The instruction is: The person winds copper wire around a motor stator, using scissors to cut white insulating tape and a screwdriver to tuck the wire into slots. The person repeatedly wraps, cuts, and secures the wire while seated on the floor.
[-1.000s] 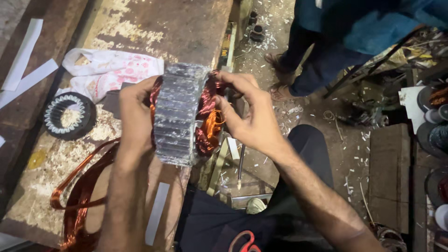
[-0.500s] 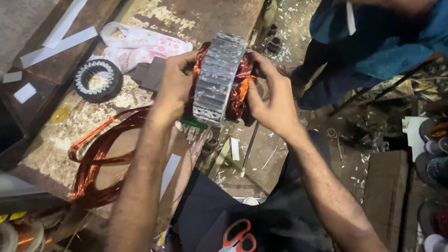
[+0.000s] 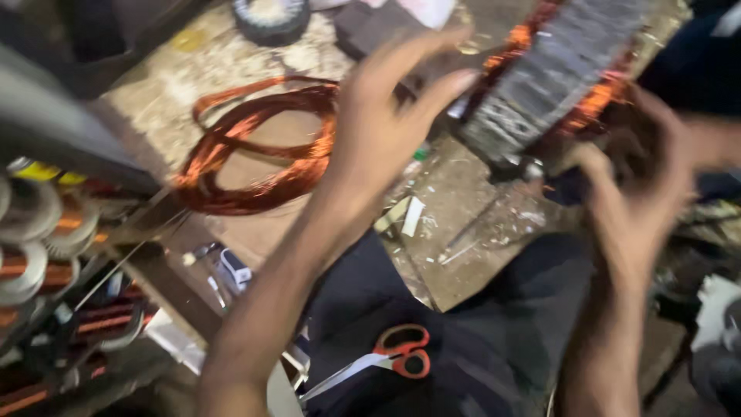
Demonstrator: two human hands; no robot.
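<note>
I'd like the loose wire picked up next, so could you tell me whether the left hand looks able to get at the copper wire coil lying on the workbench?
Probably yes. The left hand is open and empty, hovering just right of the copper wire coil, which lies uncovered on the workbench with nothing between them. The right hand is at the stator.

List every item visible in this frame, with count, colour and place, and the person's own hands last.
stator core: one, grey laminated metal with copper windings at both ends, upper right, tilted
loose wire coil: one bundle, copper-orange, lying on the worktop left of centre
worktop: one, brown and dusty, centre
ring-shaped part: one, dark with pale centre, top edge, partly cut off
scissors: one pair, red handles, on the dark cloth at bottom centre
wound spools: several, pale with copper wire, far left, blurred
left hand: open, fingers spread, just left of the stator core, not gripping it
right hand: blurred, at the core's lower right; grip unclear
</note>
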